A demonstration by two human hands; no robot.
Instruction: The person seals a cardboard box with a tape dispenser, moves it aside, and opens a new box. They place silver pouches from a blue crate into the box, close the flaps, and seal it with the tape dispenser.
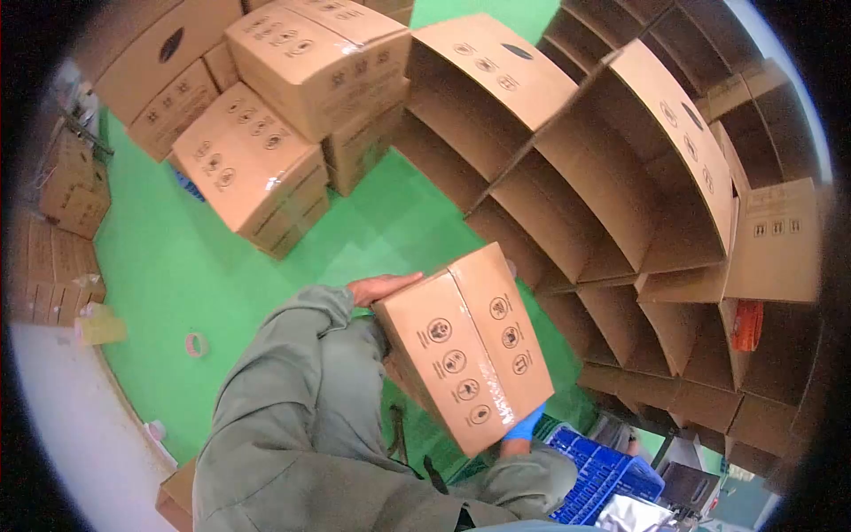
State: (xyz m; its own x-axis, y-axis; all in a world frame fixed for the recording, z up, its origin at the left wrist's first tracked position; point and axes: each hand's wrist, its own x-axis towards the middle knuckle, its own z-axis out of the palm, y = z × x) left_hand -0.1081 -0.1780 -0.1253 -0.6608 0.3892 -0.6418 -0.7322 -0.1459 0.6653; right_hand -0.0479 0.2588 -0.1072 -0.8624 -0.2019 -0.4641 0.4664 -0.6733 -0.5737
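A taped cardboard box (465,350) with printed round symbols is held tilted in front of my body, above the green floor. My left hand (385,289) lies against its upper left side, with the fingers partly hidden behind the edge. At the lower right end, my right hand (521,432), with blue covering on its fingers, grips the box near the bottom corner. Clear tape runs along the middle of the box top.
Stacked closed boxes (253,160) stand at the upper left. Open empty cartons (567,204) are piled on the right. Blue crates (594,474) sit at the lower right. A tape roll (196,345) lies on the green floor (151,293), beside the left wall.
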